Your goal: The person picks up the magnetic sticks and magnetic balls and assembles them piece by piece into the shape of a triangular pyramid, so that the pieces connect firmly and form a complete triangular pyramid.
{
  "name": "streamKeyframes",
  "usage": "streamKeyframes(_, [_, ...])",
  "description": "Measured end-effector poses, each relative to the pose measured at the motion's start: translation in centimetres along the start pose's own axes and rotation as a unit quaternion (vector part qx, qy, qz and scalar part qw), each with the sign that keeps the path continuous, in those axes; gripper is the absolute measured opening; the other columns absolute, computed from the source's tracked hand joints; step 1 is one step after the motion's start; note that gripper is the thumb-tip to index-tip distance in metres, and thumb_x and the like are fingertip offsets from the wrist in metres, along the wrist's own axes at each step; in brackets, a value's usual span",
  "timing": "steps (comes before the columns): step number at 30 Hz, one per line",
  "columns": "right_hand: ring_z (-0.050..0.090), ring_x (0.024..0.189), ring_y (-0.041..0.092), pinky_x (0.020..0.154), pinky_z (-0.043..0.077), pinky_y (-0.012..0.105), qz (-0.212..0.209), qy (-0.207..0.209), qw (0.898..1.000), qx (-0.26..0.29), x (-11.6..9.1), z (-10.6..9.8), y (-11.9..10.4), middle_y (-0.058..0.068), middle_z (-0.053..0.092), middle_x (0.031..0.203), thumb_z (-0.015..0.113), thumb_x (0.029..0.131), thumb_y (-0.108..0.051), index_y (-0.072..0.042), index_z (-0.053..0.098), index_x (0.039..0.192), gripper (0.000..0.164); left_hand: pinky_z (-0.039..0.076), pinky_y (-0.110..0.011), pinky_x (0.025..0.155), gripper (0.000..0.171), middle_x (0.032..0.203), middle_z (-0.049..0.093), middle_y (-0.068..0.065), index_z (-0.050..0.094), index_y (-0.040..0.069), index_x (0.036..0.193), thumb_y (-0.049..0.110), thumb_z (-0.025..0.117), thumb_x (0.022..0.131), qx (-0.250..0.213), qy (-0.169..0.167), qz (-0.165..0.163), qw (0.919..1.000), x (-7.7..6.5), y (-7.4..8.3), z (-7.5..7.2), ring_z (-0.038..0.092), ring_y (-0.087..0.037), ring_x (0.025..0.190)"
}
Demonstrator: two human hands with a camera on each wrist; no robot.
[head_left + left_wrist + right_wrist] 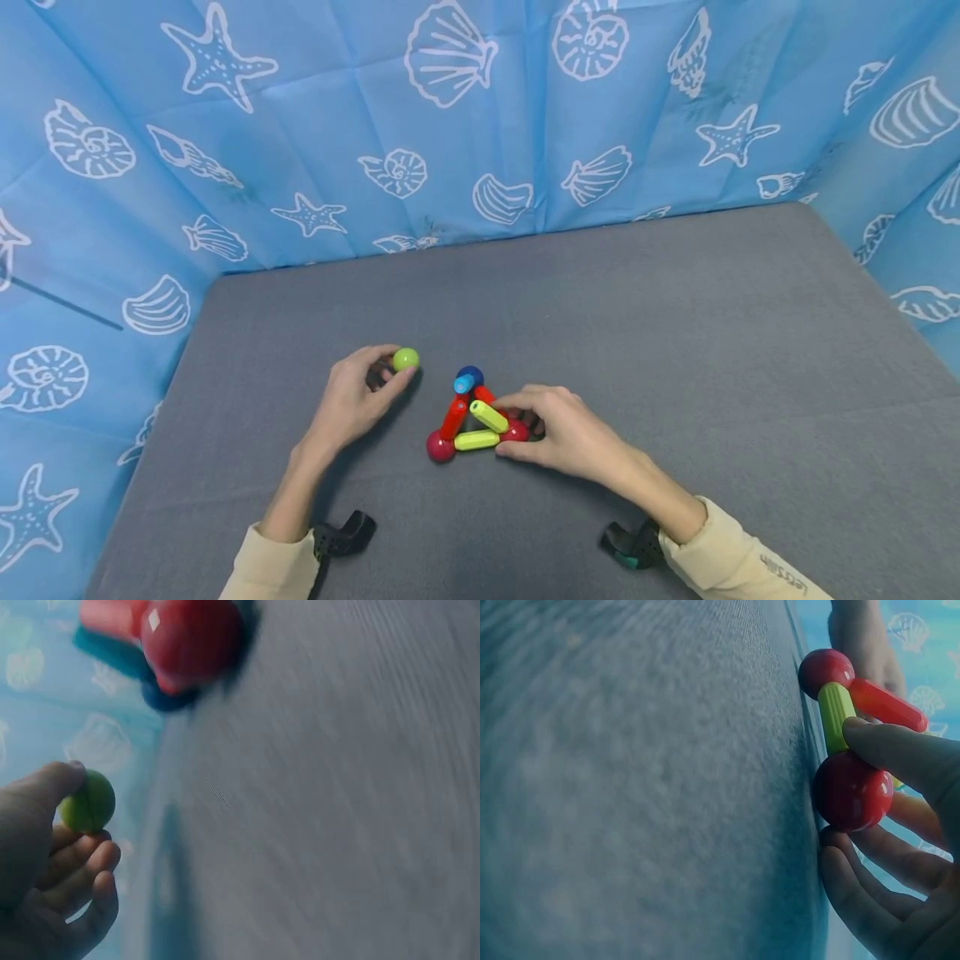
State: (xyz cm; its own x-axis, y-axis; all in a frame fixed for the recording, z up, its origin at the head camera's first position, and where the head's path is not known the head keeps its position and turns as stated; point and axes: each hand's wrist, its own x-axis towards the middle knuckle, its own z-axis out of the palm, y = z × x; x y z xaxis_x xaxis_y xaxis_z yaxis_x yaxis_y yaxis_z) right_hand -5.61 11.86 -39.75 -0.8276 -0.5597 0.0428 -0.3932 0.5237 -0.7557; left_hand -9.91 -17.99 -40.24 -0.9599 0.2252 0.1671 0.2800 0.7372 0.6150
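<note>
My left hand (360, 398) pinches a lime-green ball (406, 359) between thumb and fingers, off to the left of a small magnetic-looking frame of rods and balls. The frame has a dark blue ball (471, 375) at its far corner and two red balls, one at the near left (440, 447) and one at the right (515, 431). A yellow-green rod (477, 441) links the red balls. From the corners, a red rod (453, 418), a light blue rod (463, 383) and another yellow-green rod (489, 415) rise with free ends. My right hand (566, 432) grips the right red ball (853, 791).
A grey cloth-covered table (675, 333) lies under everything. Blue curtain (300, 150) with white shell and starfish prints hangs behind and at the sides. Black wrist straps (345, 533) sit on both wrists.
</note>
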Motion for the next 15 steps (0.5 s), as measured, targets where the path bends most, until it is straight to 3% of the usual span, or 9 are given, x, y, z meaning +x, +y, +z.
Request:
streamKeyframes(8, [0.063, 0.079, 0.003, 0.068, 0.055, 0.019, -0.005, 0.008, 1.0, 0.01, 0.1, 0.3, -0.1, -0.003, 0.071, 0.094, 0.087, 0.082, -0.021, -0.011, 0.074, 0.114, 0.036, 0.057, -0.027, 0.074, 0.036, 0.116, 0.065, -0.008, 0.064, 0.006, 0.133, 0.014, 0.069, 0.098, -0.053, -0.033, 0.063, 0.996, -0.7, 4.5, -0.7, 0.061, -0.014, 0.095])
streamKeyframes(15, [0.063, 0.079, 0.004, 0.067, 0.054, 0.019, -0.008, 0.009, 1.0, 0.014, 0.1, 0.3, 0.1, -0.003, 0.071, 0.092, 0.087, 0.083, -0.022, -0.012, 0.075, 0.109, 0.031, 0.056, -0.027, 0.076, 0.037, 0.117, 0.065, -0.005, 0.065, 0.007, 0.132, 0.016, 0.07, 0.097, -0.059, -0.058, 0.1, 0.9915, -1.3, 6.4, -0.8, 0.06, -0.013, 0.094])
